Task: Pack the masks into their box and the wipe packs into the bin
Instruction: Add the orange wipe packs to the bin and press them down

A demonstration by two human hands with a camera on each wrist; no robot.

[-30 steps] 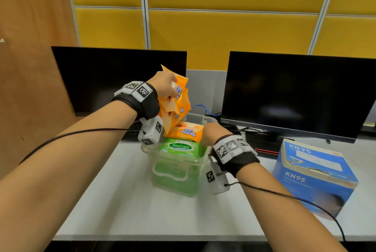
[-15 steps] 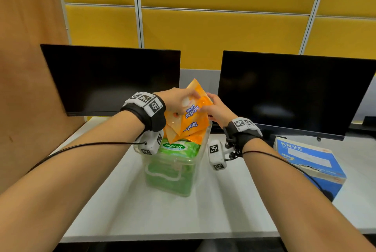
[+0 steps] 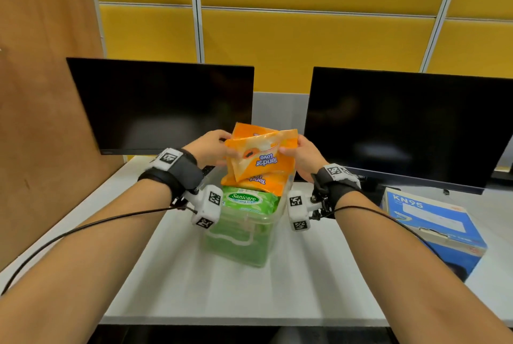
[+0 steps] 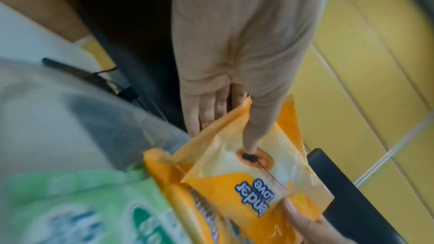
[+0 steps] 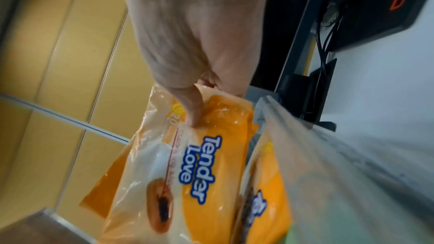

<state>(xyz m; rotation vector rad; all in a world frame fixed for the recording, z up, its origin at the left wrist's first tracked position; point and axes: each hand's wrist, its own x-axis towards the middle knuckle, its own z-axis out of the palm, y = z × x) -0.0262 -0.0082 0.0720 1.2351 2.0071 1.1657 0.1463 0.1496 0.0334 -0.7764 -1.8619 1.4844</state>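
Observation:
A clear plastic bin [image 3: 244,243] stands mid-table, holding a green Sanicare wipe pack [image 3: 247,200] and an orange Tender Love pack [image 3: 263,183] at its back. Both hands hold another orange Tender Love pack [image 3: 261,157] upright over the bin's far end. My left hand [image 3: 213,149] pinches its left edge, thumb on the front [image 4: 252,146]. My right hand [image 3: 298,153] pinches the right edge, thumb on the front [image 5: 195,118]. The blue KN95 mask box [image 3: 433,232] sits shut at the right.
Two dark monitors [image 3: 166,105] [image 3: 402,127] stand behind the bin, with a monitor base and cables [image 5: 324,81] near my right hand. A wooden panel [image 3: 41,94] borders the left side. Yellow partition panels rise at the back.
My left hand brought the orange pack down from high up to the bin's far end. My right hand rose from the bin and took the pack's right edge.

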